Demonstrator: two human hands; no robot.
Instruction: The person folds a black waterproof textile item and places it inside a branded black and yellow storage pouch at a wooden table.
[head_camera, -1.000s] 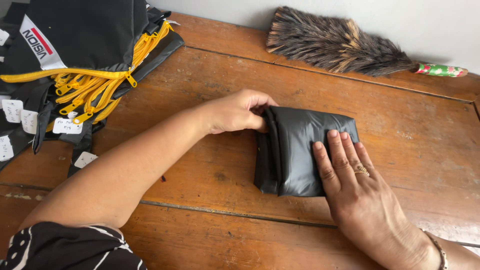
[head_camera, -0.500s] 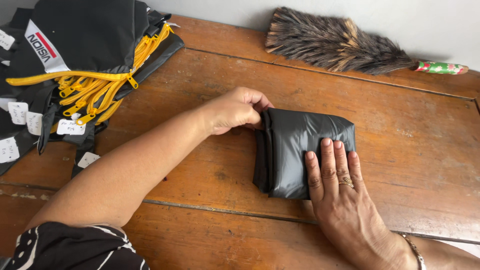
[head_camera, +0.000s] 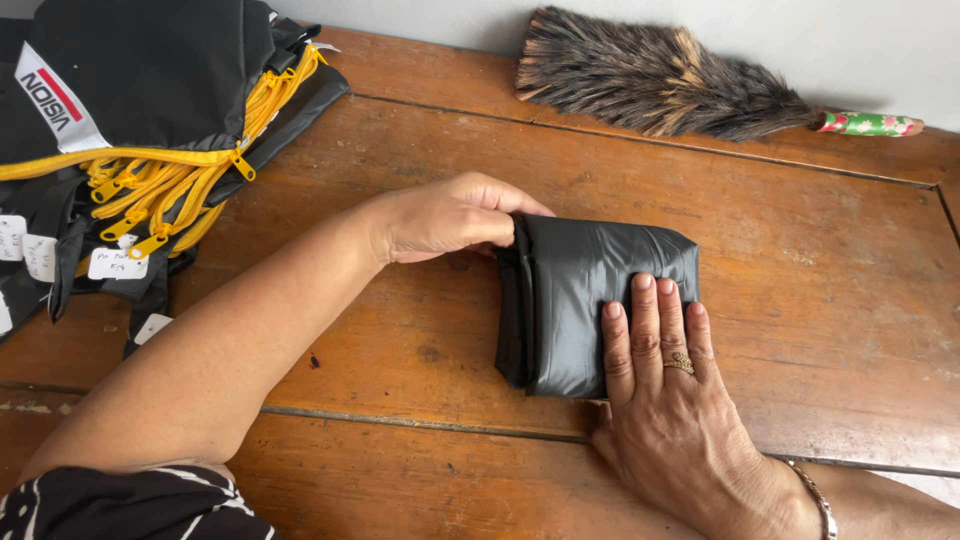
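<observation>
A folded black shiny fabric bundle (head_camera: 575, 290) lies on the wooden table (head_camera: 820, 260) in the middle of the head view. My left hand (head_camera: 450, 215) grips the bundle's upper left edge, fingers curled over the folded layers. My right hand (head_camera: 670, 400) lies flat on the bundle's lower right part, fingers straight and together, pressing it down. A ring sits on one finger, and a thin bracelet on the wrist.
A stack of black bags with yellow zippers and white paper tags (head_camera: 140, 130) fills the table's far left corner. A brown feather duster (head_camera: 660, 75) with a red-and-green handle lies along the back edge by the wall.
My right hand has slid back toward me along the bundle, its fingertips now lower on the fabric. The left hand keeps its grip on the bundle's edge.
</observation>
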